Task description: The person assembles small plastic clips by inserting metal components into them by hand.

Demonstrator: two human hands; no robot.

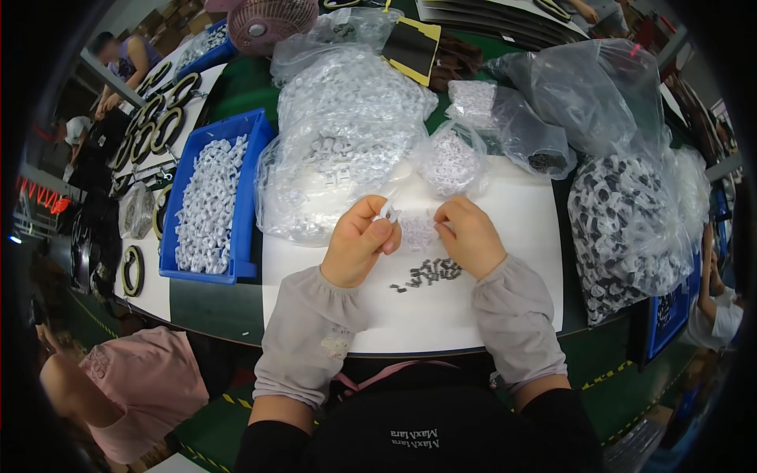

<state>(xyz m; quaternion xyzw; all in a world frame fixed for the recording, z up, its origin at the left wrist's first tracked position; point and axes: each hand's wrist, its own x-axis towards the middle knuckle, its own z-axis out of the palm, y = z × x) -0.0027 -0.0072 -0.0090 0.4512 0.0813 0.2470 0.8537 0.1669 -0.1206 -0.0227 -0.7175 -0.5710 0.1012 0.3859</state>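
Note:
My left hand (pixel 360 241) is closed on a small white plastic part (pixel 387 211), pinched between thumb and fingers and jutting up from them. Just to the right, my right hand (pixel 471 236) has its thumb and fingertips pressed together; whatever they grip is hidden or too small to name. The two hands are a short gap apart over a white sheet (pixel 315 268). Between them lies a scatter of tiny clear pieces (pixel 418 230). Closer to me is a loose pile of small dark grey pieces (pixel 435 271), partly beside my right wrist.
At left stands a blue bin (pixel 258 158) full of white plastic parts. Large clear bags of white parts (pixel 347 102) and a smaller bag (pixel 451 162) sit behind. A bag of black and white parts (pixel 623 229) bounds the right. A pink fan (pixel 272 24) stands far back; co-workers are around.

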